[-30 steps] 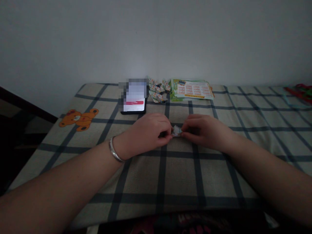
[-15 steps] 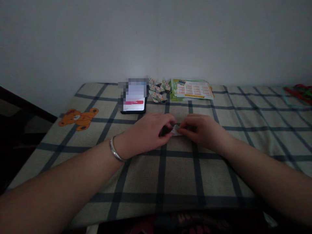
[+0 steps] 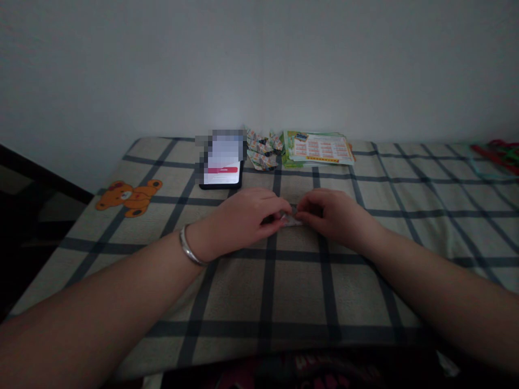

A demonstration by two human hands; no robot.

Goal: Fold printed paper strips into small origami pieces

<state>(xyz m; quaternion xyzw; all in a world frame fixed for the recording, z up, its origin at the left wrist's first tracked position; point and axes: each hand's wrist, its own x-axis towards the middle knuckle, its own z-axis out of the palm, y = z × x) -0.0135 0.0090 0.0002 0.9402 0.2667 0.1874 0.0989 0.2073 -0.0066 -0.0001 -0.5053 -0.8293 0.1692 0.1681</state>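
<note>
Between my hands, just above the checked cloth, is a small whitish piece of paper (image 3: pixel 291 219), mostly covered by fingers. My left hand (image 3: pixel 255 215), with a silver bangle on its wrist, pinches the paper's left side between thumb and fingertips. At the paper's right side, my right hand (image 3: pixel 330 215) pinches it with thumb and index finger. The fingertips of both hands nearly meet. How the paper is folded cannot be made out.
Beyond my hands lie a lit phone (image 3: pixel 222 162), several folded paper pieces (image 3: pixel 261 150) and a stack of printed sheets (image 3: pixel 318 148) by the wall. An orange bear cutout (image 3: pixel 130 198) lies left on the checked cloth (image 3: pixel 231 302). Something red and green (image 3: pixel 500 154) sits far right.
My left hand has shifted slightly left and its fingers have closed in more on the paper. My right hand stays nearly in place, still pinching.
</note>
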